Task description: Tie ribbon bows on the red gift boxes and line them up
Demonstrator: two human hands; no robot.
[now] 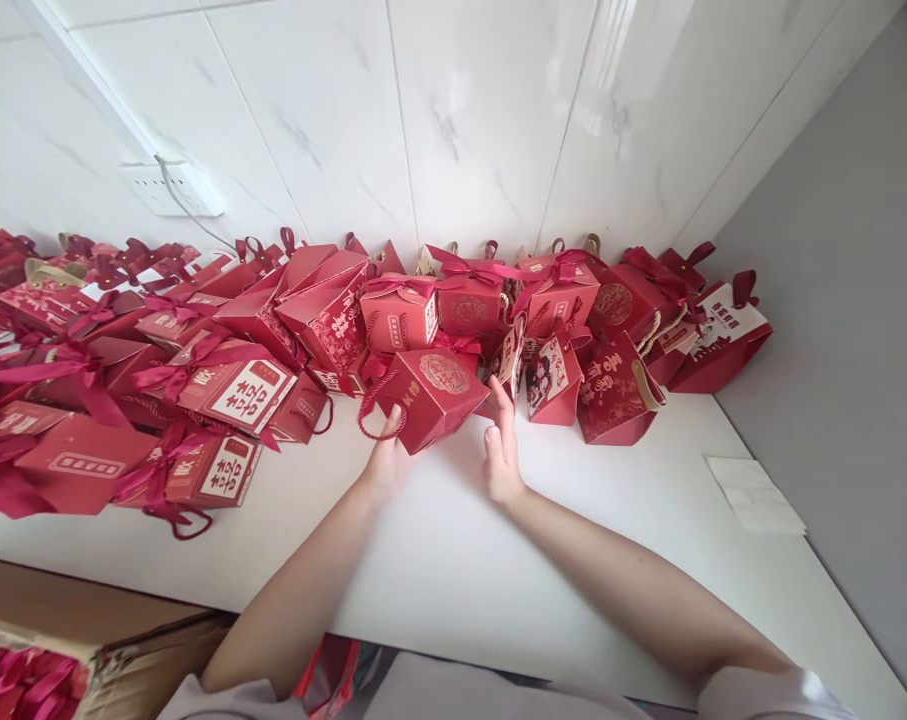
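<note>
A red gift box (438,395) with a gold round emblem and a twisted cord handle sits tilted at the front of the row, in the middle of the view. My left hand (387,458) grips its left side, with the thumb up near the cord. Beside the box's right corner is my right hand (502,450), its fingers stretched and apart; whether a fingertip touches the box I cannot tell. Just beyond that hand stand a small box with a picture (552,385) and a dark red box with a pale cord (618,395).
Many red boxes with ribbons (232,390) crowd the left of the white table (453,560). White paper (754,495) lies at the right, by a grey panel (865,300). An open carton (100,610) holding red ribbons is at lower left. A socket (172,190) is on the tiled wall.
</note>
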